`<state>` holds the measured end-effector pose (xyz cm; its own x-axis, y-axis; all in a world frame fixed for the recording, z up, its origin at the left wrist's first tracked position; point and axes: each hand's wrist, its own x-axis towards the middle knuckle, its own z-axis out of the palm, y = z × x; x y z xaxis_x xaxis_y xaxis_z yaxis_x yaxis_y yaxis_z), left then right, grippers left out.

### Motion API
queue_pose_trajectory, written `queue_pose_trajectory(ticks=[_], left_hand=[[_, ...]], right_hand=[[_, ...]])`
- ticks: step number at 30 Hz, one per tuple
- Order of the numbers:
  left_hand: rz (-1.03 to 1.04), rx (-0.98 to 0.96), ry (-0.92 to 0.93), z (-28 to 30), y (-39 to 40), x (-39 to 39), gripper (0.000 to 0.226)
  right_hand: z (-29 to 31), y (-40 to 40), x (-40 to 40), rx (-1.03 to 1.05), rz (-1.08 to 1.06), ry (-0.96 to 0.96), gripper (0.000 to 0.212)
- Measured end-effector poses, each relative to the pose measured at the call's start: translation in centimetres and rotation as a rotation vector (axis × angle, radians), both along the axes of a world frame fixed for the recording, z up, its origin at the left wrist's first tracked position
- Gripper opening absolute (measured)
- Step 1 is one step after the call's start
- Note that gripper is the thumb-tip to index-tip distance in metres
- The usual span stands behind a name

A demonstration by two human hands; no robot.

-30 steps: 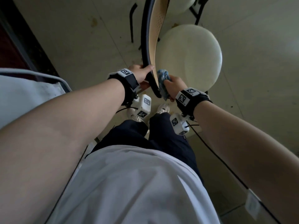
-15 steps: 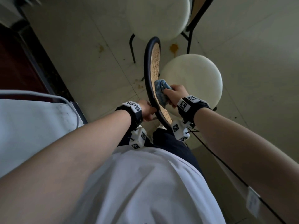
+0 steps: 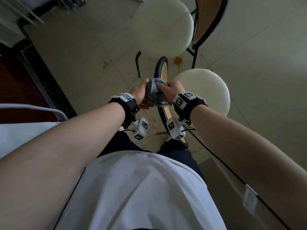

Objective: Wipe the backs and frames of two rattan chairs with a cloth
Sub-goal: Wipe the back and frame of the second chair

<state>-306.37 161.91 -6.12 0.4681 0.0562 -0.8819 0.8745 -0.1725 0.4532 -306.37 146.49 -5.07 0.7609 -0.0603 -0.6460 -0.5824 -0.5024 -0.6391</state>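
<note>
now, hands: both of mine meet on the cloth (image 3: 154,92) — a moment ago the left hand (image 3: 140,95) was steadying the black frame and only the right was wiping.
left hand: off the frame now, fingers curled round the near side of the bundle, gripping it.
right hand: the right hand (image 3: 172,92) has fingers curled over the far side of the same bundle, pinching it; it has come off the rattan panel.
cloth: blue, bunched into a wad between the two hands, held just over the top rail of the near chair back (image 3: 162,70); i cannot tell if it touches the rail.
meaning: i judge this a pause to refold or turn the cloth to a fresh face — wiping of this back looks interrupted, not finished.
near chair: its cream round seat (image 3: 209,90) lies to my right of the back.
second chair: further off, its rattan back (image 3: 207,19) and cream seat near the top of view, apart from my hands.
</note>
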Motion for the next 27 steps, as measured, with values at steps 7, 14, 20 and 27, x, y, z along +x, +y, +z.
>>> queue_pose_trajectory(ticks=[7,14,20,27], left_hand=[[-0.223,-0.192,0.04,0.7,5.3,4.6,0.017],[-0.339,-0.047,-0.062,0.1,8.5,9.1,0.01],[-0.399,-0.081,-0.043,-1.7,8.9,9.7,0.021],[-0.535,-0.062,-0.131,-5.8,7.9,10.3,0.037]], right_hand=[[-0.1,7.1,2.1,0.09,-0.341,0.103,0.023],[-1.0,8.8,1.5,-0.554,-0.193,-0.17,0.036],[-4.6,7.7,-2.4,-0.457,-0.097,0.034,0.058],[-7.3,8.2,-3.1,-0.545,-0.172,-0.092,0.055]])
